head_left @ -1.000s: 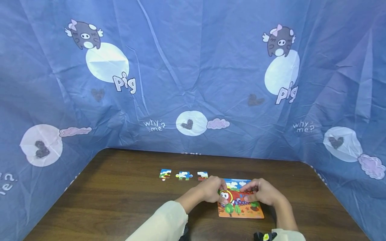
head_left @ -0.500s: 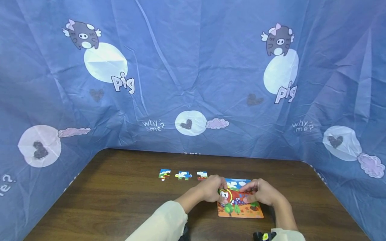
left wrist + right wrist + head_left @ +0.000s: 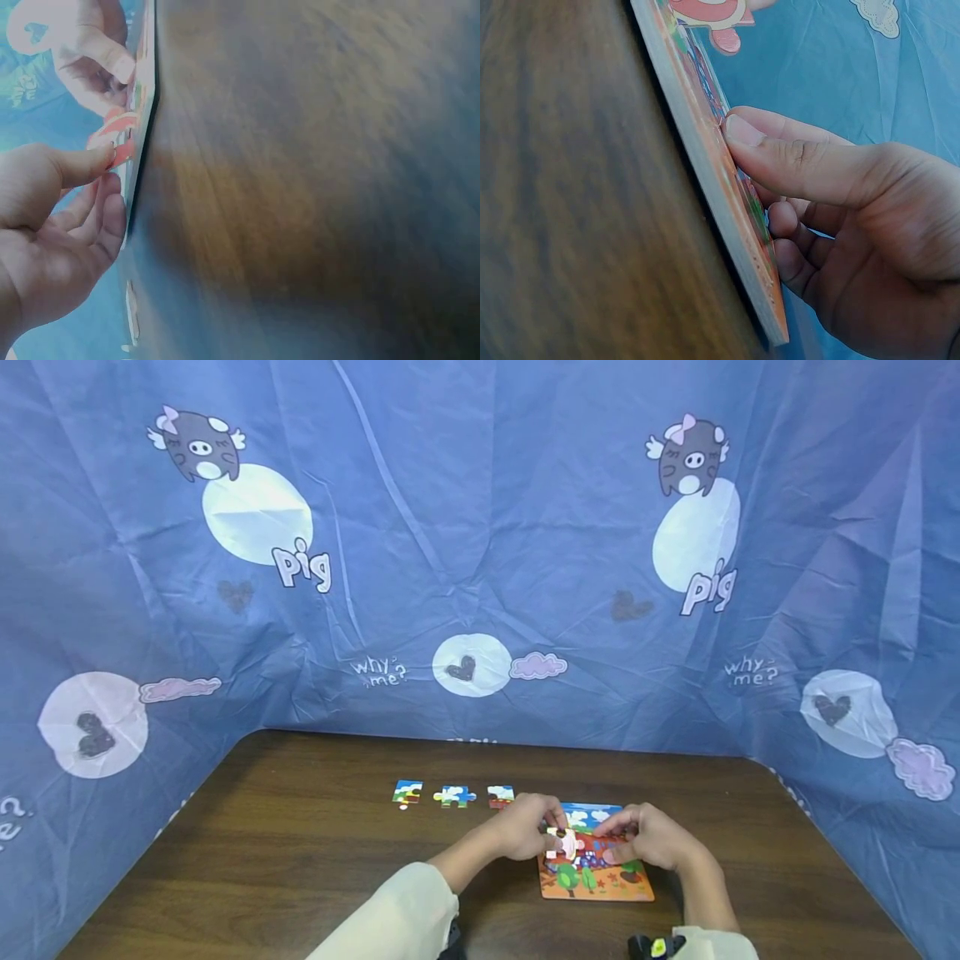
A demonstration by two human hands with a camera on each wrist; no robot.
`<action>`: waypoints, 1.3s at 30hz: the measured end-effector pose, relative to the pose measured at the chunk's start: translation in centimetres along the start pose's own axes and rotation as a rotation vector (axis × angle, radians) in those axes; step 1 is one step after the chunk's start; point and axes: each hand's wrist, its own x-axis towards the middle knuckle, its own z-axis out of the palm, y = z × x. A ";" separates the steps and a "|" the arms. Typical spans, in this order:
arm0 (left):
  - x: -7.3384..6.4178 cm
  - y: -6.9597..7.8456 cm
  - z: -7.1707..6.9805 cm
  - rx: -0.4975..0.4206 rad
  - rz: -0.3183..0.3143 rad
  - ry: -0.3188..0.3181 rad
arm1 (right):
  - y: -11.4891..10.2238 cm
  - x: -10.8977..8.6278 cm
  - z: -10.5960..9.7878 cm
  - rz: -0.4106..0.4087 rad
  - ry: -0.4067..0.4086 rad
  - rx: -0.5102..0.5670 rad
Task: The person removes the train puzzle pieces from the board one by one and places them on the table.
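A jigsaw board (image 3: 592, 889) with a blue sky, a red train and an orange ground lies on the table. My left hand (image 3: 521, 827) pinches a jigsaw piece (image 3: 570, 846) between thumb and fingers over the board's left part. In the right wrist view this jigsaw piece (image 3: 724, 39) is raised off the board, its red and cream tab standing out. My right hand (image 3: 654, 839) rests on the board's right part, its thumb (image 3: 780, 161) and fingertips touching the printed surface. The picture under both hands is partly hidden.
Three loose jigsaw pieces lie in a row behind the left hand: a left one (image 3: 407, 792), a middle one (image 3: 454, 797) and a right one (image 3: 500, 795). Around the brown wooden table (image 3: 300, 843) hangs a blue printed cloth (image 3: 420, 568).
The left hand has tilted the face piece up from the board, so its printed face now looks pale. The right hand has stayed in place on the board.
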 end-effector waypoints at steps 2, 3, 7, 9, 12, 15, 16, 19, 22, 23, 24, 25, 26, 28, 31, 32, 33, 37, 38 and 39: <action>0.0 0.0 -0.1 -0.023 0.006 0.006 | -0.1 0.0 0.0 -0.002 0.000 -0.005; 0.0 0.0 -0.1 -0.030 0.005 0.007 | -0.1 0.0 0.0 0.004 0.003 -0.005; -0.2 0.1 -0.1 -0.050 -0.002 0.008 | -0.1 0.1 0.1 0.015 0.007 -0.010; -0.3 0.1 -0.1 -0.064 -0.005 0.002 | -0.1 0.1 0.1 0.022 0.010 -0.009; -0.4 0.2 -0.1 -0.085 -0.006 -0.006 | 0.0 0.1 0.1 0.024 0.009 -0.007; -0.5 0.1 -0.2 -0.102 -0.004 -0.005 | 0.1 0.1 0.1 0.025 0.008 -0.005; -0.6 0.1 -0.2 -0.108 -0.005 -0.002 | 0.1 0.1 0.1 0.024 0.007 -0.004; -0.7 0.0 -0.2 -0.129 -0.010 0.007 | 0.0 0.1 0.1 0.021 0.004 -0.003; -0.8 0.0 -0.4 -0.137 -0.015 0.016 | 0.0 0.0 0.1 0.007 -0.002 -0.001; -0.8 -0.1 -0.4 -0.141 -0.017 0.017 | 0.0 0.0 0.1 0.006 -0.002 -0.001; -0.9 -0.1 -0.5 -0.143 -0.018 0.020 | -0.1 0.0 0.1 0.004 -0.002 -0.002; -0.9 -0.2 -0.6 -0.147 -0.018 0.024 | -0.1 0.0 0.1 0.002 -0.002 -0.002; -1.0 -0.2 -0.6 -0.148 -0.019 0.028 | -0.1 0.0 0.1 0.002 -0.002 -0.002; -1.1 -0.4 -0.8 -0.157 -0.022 0.035 | -0.1 0.0 0.1 0.014 0.002 -0.001; -1.3 -0.6 -1.1 -0.158 -0.031 0.042 | -0.2 0.0 0.1 0.026 0.001 0.005; -1.4 -0.7 -1.3 -0.159 -0.034 0.043 | -0.2 0.0 0.2 0.032 0.001 0.006; -1.5 -0.8 -1.4 -0.159 -0.036 0.041 | -0.2 0.0 0.2 0.036 0.003 0.007; -2.0 -1.2 -2.1 -0.152 -0.033 0.043 | -0.3 0.0 0.2 0.044 0.005 0.008; -2.2 -1.3 -2.3 -0.154 -0.030 0.043 | -0.2 0.0 0.2 0.043 0.005 0.009; -2.3 -1.4 -2.4 -0.153 -0.027 0.045 | -0.2 0.0 0.2 0.042 0.004 0.009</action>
